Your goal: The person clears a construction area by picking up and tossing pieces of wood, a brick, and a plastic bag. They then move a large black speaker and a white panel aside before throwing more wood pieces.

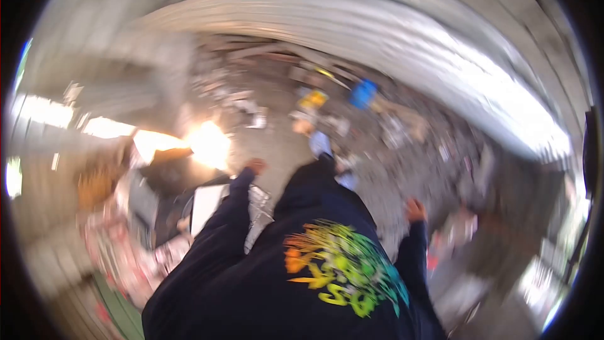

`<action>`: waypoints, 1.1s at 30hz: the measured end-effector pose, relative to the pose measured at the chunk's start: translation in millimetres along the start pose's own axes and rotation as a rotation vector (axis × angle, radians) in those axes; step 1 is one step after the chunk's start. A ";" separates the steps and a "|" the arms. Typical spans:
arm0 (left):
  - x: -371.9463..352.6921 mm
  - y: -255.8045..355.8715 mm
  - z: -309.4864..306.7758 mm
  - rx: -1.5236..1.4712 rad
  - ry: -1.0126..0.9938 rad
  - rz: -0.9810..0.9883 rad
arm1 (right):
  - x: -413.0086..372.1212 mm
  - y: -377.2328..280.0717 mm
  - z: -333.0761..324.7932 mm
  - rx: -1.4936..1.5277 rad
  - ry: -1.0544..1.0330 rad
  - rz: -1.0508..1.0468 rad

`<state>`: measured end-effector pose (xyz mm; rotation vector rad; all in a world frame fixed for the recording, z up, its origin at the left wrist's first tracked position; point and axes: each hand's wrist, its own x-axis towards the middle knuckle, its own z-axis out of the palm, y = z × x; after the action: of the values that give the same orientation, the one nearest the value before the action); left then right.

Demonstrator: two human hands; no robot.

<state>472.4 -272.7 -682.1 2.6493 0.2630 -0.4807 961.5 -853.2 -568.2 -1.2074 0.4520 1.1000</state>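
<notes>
My left hand (256, 165) hangs low on the left, close to a very bright orange-white glow (209, 145). Below that hand lie a pale flat panel (206, 208) and something silvery and crinkled (258, 211), partly behind the sleeve. On the right, my right hand (414, 209) is held down beside my body, over the grey floor. Motion smears the fingers of both hands, and I can make out nothing held in either.
Blurred rubble (428, 145) covers the ground on the right. A blue object (363, 94) and a yellow one (313, 99) lie ahead, near my light-coloured shoe (319, 143). Corrugated sheeting (340, 22) runs across the far side. Reddish-white packages (119, 239) are piled at left.
</notes>
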 end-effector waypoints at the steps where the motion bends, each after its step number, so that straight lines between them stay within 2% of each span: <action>1: 4.1 16.2 -8.3 -0.308 -0.050 -0.266 | 1.1 -23.8 1.5 0.024 -0.061 0.008; 2: 16.0 52.2 -40.1 -0.542 -0.033 -0.526 | 34.6 -32.0 -45.4 0.066 -0.119 0.215; 3: 27.9 109.5 -132.9 -0.680 -0.020 -0.865 | 40.8 -43.9 -53.1 -0.043 -0.093 0.183; 4: 41.6 106.2 -135.3 -0.851 0.004 -0.857 | 53.7 -42.6 -58.2 -0.281 0.268 0.122; 5: 52.2 106.0 -147.7 -0.757 0.033 -0.851 | 52.3 -61.7 -63.9 -0.073 -0.087 0.274; 7: 80.5 101.8 -159.9 -0.672 0.105 -0.859 | 58.6 -73.9 -53.2 -0.291 0.033 0.272; 9: 92.6 74.0 -158.5 0.263 0.096 -0.118 | 76.5 -82.1 -59.4 -0.434 0.019 0.334; 10: 90.6 78.6 -185.1 0.319 0.172 -0.145 | 95.3 -83.6 -70.4 -0.478 -0.036 0.395; 11: 87.7 88.0 -209.8 0.373 0.246 -0.175 | 138.3 -73.1 -114.7 -0.456 -0.158 0.524; 12: 90.4 83.5 -205.3 0.382 0.272 -0.242 | 128.5 -97.3 -80.5 -0.609 -0.090 0.471; 14: 88.1 74.1 -177.8 -0.590 0.747 -0.735 | 151.7 -139.8 -44.4 -0.721 -0.094 0.441; 15: 61.2 146.4 -249.1 -0.857 0.808 -0.944 | 169.5 -161.3 -32.9 -0.762 -0.120 0.433; 16: 42.0 176.0 -246.7 -0.863 0.870 -1.001 | 188.0 -185.1 -21.7 -0.788 -0.153 0.423; 18: 12.7 234.3 -226.4 -0.786 1.000 -1.176 | 220.3 -229.3 3.8 -0.825 -0.231 0.411; 19: 3.0 263.8 -194.9 -0.795 1.127 -1.214 | 234.8 -249.3 14.0 -0.831 -0.274 0.412; 21: -13.1 332.5 -136.4 -0.842 0.981 -1.422 | 260.5 -284.3 42.2 -0.818 -0.365 0.437; 22: -17.9 367.1 -97.6 -0.955 0.879 -1.525 | 273.7 -299.4 53.7 -0.799 -0.417 0.485; 23: -21.4 402.5 -59.7 -1.031 0.705 -1.583 | 286.1 -312.7 65.5 -0.793 -0.469 0.542; 24: -28.6 451.4 -50.9 -1.145 0.628 -1.591 | 295.1 -320.9 76.7 -0.784 -0.501 0.606; 25: -30.3 496.3 -30.8 -1.270 0.634 -1.633 | 310.3 -319.0 84.0 -0.815 -0.531 0.616; 26: -25.8 536.9 -11.5 -1.189 0.594 -1.780 | 334.2 -322.9 82.0 -1.153 -0.535 0.485; 27: -24.4 571.6 11.5 -1.288 0.578 -1.808 | 355.3 -320.0 87.2 -1.477 -0.531 0.326; 28: -19.8 602.5 36.0 -1.391 0.562 -1.827 | 368.4 -310.9 105.4 -1.499 -0.553 0.318; 29: -9.0 630.4 60.1 -1.392 0.556 -1.906 | 371.6 -303.0 127.3 -2.256 -0.880 0.127; 30: 3.2 655.3 82.5 -1.389 0.538 -1.981 | 370.5 -300.9 137.2 -2.987 -1.200 -0.166; 31: 18.8 678.9 104.1 -1.410 0.512 -1.984 | 375.0 -289.7 153.8 -3.000 -1.326 -0.404; 32: 31.1 698.1 119.0 -1.425 0.483 -1.990 | 355.8 -272.4 173.5 -2.883 -1.313 -0.498; 33: 42.9 714.0 127.6 -1.480 0.452 -1.969 | 340.1 -253.9 189.0 -2.710 -1.252 -0.474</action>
<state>658.1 -959.4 -534.1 0.3372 2.1622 0.0027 1283.0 -525.2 -638.8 -1.7552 -3.0157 1.2563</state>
